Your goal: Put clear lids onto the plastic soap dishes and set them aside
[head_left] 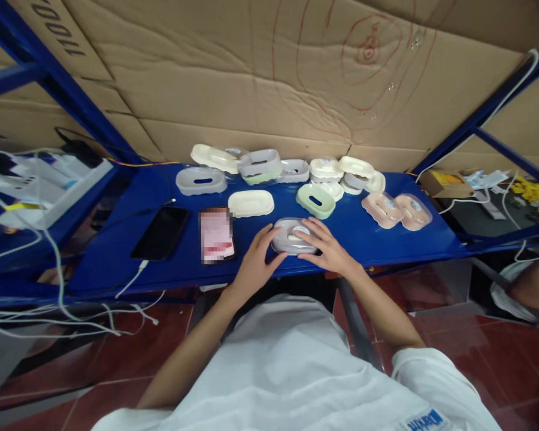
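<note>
A grey oval soap dish (284, 240) with a clear lid and a round pale sticker sits at the table's front edge, between both hands. My left hand (261, 256) grips its left end with thumb and fingers. On its right side, my right hand (327, 246) holds it too, with fingertips over the lid. Just behind it lies a green soap dish (327, 205) with a dark slot. To the left is a cream oval piece (251, 203). Two pink lidded dishes (381, 209) rest at the right.
More grey, cream and green dishes (260, 163) stand in a row along the cardboard back wall (233, 78). Two phones, one black (159, 233) and one lit (217, 235), lie at left on the blue table (103, 257). White cables (58, 287) hang at left. Another person's arm (536, 287) shows far right.
</note>
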`<move>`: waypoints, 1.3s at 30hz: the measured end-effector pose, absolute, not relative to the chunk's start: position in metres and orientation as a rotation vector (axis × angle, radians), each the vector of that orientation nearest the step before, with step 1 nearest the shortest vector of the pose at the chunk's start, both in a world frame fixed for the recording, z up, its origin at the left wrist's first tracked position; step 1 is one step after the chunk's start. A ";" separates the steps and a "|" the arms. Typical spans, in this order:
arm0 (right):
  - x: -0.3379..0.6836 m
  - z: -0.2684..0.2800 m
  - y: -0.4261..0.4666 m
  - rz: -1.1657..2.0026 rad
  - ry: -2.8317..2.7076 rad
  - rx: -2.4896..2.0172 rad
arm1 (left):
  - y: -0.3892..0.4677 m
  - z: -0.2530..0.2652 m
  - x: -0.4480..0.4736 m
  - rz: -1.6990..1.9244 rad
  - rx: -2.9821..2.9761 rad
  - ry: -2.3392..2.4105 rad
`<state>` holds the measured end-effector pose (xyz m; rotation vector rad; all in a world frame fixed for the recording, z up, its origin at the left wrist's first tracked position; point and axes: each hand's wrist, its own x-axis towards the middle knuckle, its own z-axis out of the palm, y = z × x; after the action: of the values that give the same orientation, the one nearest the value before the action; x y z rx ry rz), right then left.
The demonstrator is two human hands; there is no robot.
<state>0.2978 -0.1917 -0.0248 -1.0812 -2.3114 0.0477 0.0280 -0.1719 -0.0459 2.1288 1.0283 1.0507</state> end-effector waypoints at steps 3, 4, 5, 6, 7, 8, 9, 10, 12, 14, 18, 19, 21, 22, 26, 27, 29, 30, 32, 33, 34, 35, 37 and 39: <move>0.326 -0.011 -0.203 -0.168 -2.153 -1.238 | -0.175 -0.043 0.028 1.057 2.097 1.023; 0.346 -0.005 -0.211 -0.284 -2.046 -1.334 | -0.176 -0.043 0.028 1.046 2.097 1.030; 0.371 0.000 -0.221 -0.410 -1.899 -1.443 | -0.177 -0.042 0.028 1.032 2.102 1.037; 0.401 0.005 -0.231 -0.526 -1.725 -1.570 | -0.178 -0.041 0.028 1.021 2.114 1.046; 0.435 0.008 -0.242 -0.658 -1.526 -1.666 | -0.178 -0.040 0.028 1.013 2.132 1.058; 0.471 0.009 -0.253 -0.781 -1.320 -1.748 | -0.178 -0.039 0.028 1.006 2.156 1.074; 0.507 0.008 -0.263 -0.884 -1.126 -1.827 | -0.177 -0.039 0.028 0.995 2.184 1.094; 0.541 0.005 -0.270 -0.930 -0.969 -1.916 | -0.175 -0.038 0.029 0.976 2.218 1.120; 0.594 -0.006 -0.279 -0.863 -0.751 -2.150 | -0.168 -0.036 0.031 0.907 2.307 1.187; 0.622 -0.018 -0.278 -0.796 -0.688 -2.227 | -0.158 -0.033 0.036 0.821 2.405 1.302; 0.632 -0.033 -0.263 -0.667 -0.799 -2.237 | -0.138 -0.026 0.048 0.678 2.495 1.598; 0.633 -0.034 -0.261 -0.625 -0.838 -2.235 | -0.135 -0.024 0.049 0.656 2.507 1.632; 0.640 -0.033 -0.262 -0.497 -0.893 -2.248 | -0.134 -0.022 0.051 0.644 2.538 1.637; 0.644 -0.031 -0.263 -0.433 -0.903 -2.252 | -0.136 -0.022 0.051 0.651 2.563 1.606; 0.619 -0.012 -0.261 -0.611 -0.962 -1.997 | -0.154 -0.025 0.043 0.681 2.703 1.267; 0.597 -0.005 -0.255 -0.727 -1.032 -1.860 | -0.159 -0.026 0.041 0.688 2.731 1.180; 0.534 0.007 -0.233 -0.756 -1.258 -1.655 | -0.168 -0.028 0.035 0.703 2.760 1.106; 0.498 0.012 -0.217 -0.650 -1.428 -1.625 | -0.171 -0.028 0.033 0.714 2.761 1.126; 0.428 0.017 -0.182 -0.372 -1.881 -1.589 | -0.175 -0.030 0.029 0.761 2.735 1.235; 0.399 0.016 -0.164 -0.270 -2.062 -1.578 | -0.176 -0.031 0.028 0.802 2.709 1.289; 0.375 0.015 -0.147 -0.210 -2.165 -1.574 | -0.176 -0.033 0.026 0.846 2.679 1.321; 0.358 0.012 -0.132 -0.144 -2.228 -1.579 | -0.176 -0.035 0.025 0.888 2.653 1.320; 0.338 0.005 -0.112 -0.039 -2.283 -1.606 | -0.175 -0.039 0.022 0.945 2.623 1.229; 0.332 0.000 -0.108 0.039 -2.306 -1.576 | -0.174 -0.043 0.021 0.968 2.601 1.107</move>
<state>0.3315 -0.1082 -0.0003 -1.5759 -2.3056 0.0390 0.0206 -0.1736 -0.0425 2.6005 1.1068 0.9682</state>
